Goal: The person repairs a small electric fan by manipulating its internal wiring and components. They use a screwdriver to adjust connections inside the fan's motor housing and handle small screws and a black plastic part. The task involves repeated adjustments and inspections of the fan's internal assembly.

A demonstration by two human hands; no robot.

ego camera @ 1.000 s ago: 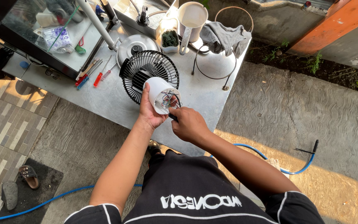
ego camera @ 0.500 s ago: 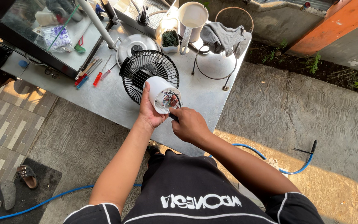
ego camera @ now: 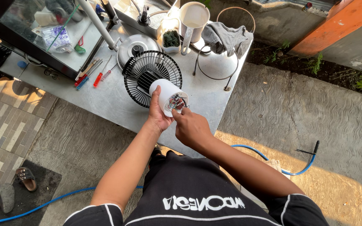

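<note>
Small fan (ego camera: 152, 77) — black wire grille laid face down near the bench's (ego camera: 105, 98) front edge, so its white motor housing (ego camera: 166, 96) opens toward the person. Left hand (ego camera: 158, 115) clasps the housing from the left, steadying it. Right hand (ego camera: 189, 125) — fingertips pinched at the exposed wiring; any tool unseen.

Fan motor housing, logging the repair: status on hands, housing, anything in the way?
Left hand grips white motor housing. Right hand fingertips at its open wired end. Black fan grille attached behind. Nothing blocking.
</note>
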